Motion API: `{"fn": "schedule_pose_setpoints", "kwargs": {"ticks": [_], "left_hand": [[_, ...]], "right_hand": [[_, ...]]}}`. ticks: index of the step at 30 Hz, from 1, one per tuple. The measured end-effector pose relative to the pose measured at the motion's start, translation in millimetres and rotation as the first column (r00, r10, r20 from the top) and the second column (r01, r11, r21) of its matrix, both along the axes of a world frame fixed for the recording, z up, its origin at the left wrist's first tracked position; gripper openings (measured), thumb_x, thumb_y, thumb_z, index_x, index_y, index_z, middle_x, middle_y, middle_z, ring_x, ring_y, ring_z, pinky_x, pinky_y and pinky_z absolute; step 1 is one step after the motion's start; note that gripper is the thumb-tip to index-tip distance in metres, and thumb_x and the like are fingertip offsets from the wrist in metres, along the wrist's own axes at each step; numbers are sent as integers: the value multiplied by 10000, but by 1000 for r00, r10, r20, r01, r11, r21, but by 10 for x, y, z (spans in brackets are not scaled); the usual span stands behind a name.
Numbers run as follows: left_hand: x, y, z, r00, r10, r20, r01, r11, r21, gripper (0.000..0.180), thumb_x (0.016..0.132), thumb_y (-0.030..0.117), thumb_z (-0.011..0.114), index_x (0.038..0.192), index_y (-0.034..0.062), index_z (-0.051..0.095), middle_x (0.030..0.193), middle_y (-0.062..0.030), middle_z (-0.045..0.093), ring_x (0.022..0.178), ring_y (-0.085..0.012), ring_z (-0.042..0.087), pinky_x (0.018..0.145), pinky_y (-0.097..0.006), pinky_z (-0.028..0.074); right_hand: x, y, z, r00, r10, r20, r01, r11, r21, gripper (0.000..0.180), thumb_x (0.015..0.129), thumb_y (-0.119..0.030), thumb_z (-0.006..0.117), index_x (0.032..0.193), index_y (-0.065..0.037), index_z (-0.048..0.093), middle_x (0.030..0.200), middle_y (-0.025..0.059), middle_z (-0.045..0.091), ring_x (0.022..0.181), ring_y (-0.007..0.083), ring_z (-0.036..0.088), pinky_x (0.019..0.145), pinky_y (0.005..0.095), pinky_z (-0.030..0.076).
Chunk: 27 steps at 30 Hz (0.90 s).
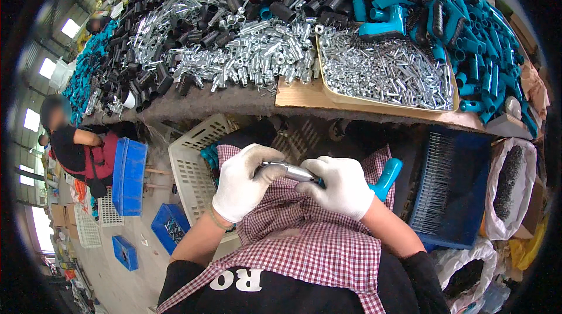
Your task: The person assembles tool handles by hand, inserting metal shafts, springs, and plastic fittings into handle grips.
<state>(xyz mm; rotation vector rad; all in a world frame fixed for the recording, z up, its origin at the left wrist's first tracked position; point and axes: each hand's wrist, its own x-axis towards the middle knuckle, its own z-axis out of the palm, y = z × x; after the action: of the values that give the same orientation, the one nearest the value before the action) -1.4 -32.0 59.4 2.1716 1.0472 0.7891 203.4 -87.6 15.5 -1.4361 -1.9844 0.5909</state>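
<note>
Gripping smooth shiny metal tube (291,170), left hand (246,182) and right hand (341,186), white knit gloves, fingers clenching around it, over checkered apron (316,244).

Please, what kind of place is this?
Probably a factory assembly workshop. The bench carries heaps of small metal tubes and teal plastic handles, and gloved hands join a metal part over plastic crates.

— What do the 2 gloved hands hold?
— The left hand (243,182) and right hand (339,185) both grip 1 metal tube (290,170), over a checked apron (310,238).
— And the worktop (234,103)?
— A cardboard tray (328,96) of small metal parts (383,71) lies at its near edge.
</note>
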Motion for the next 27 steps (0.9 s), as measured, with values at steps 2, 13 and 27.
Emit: {"fn": "schedule_pose_setpoints", "kwargs": {"ticks": [2, 13, 27], "left_hand": [[12, -29, -38, 999, 18, 28, -16, 999, -46, 173, 803, 104, 735, 930, 12, 661, 876, -130, 663, 786, -253, 656, 702, -330, 508], [-95, 83, 145, 942, -336, -15, 336, 937, 95, 309, 701, 6, 725, 1004, 15, 665, 987, -134, 672, 874, -295, 649, 753, -361, 522], [-87, 8, -79, 997, 27, -65, -40, 977, -207, 270, 862, 242, 714, 978, 3, 667, 818, -161, 684, 743, -252, 687, 671, -330, 523]], "right_hand": [[-5, -10, -6, 998, -26, 50, 23, 998, 60, 354, 794, -405, 709, 966, -98, 664, 776, 123, 628, 699, 315, 655, 613, 426, 506], [240, 111, 35, 934, 213, -287, -276, 940, -202, 448, 786, -412, 719, 1022, -31, 705, 870, 211, 681, 813, 352, 678, 737, 396, 528], [-36, 18, -33, 966, -73, 250, 8, 968, 250, 388, 661, -259, 797, 965, -93, 622, 710, 66, 563, 633, 251, 612, 567, 381, 463]]}}
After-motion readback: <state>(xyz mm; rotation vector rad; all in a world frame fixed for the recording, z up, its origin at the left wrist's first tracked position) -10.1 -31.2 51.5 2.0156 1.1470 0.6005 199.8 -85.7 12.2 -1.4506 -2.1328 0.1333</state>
